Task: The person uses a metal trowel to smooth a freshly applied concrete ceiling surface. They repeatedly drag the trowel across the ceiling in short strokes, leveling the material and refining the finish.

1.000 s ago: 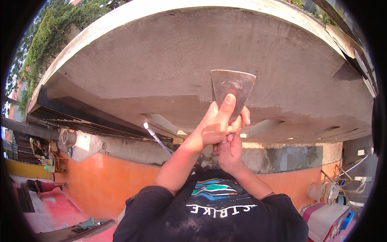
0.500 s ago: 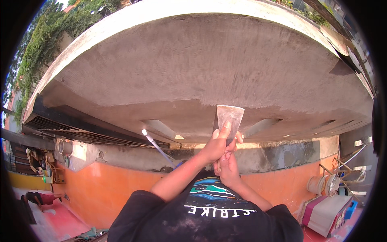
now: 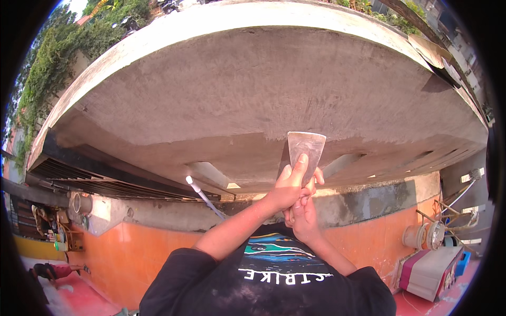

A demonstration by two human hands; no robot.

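The scraper blade (image 3: 305, 148) lay against the ceiling (image 3: 253, 89), above both hands, the left hand (image 3: 290, 184) atop the right hand (image 3: 303, 218). A pipe (image 3: 203, 197) sat left of them; the wall (image 3: 132, 247) lay below.

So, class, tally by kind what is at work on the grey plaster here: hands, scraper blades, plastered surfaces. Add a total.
Hands: 2 (left hand, right hand)
Scraper blades: 1 (scraper blade)
Plastered surfaces: 1 (plastered surface)
Total: 4

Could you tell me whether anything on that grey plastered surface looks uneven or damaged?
The plaster surface looks patchy, darker near the scraper blade, with faint streaks. Both hands grip the scraper. No cracks or holes show.
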